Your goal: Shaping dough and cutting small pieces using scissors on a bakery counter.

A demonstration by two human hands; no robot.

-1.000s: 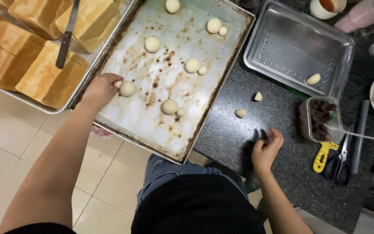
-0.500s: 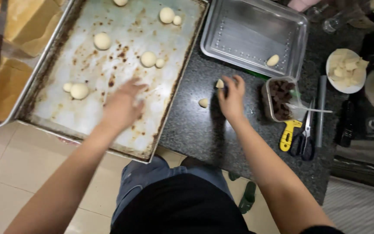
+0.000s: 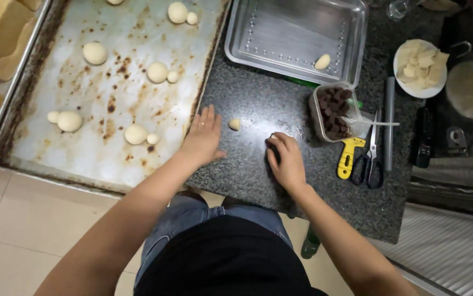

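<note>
Dough piece (image 3: 234, 124) sits on the dark bench just beside our left hand (image 3: 203, 135), toward the right hand, near the baking tray's (image 3: 110, 164) edge. Left hand lies flat, open, empty; right hand (image 3: 286, 160) cups down, maybe over something, we can't tell. Since earlier, both hands have pulled back toward the near edge.

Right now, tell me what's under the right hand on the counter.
The right hand lies palm down on the dark counter. Whatever it presses is covered; nothing shows. A small dough piece lies apart, beside the left hand.
</note>
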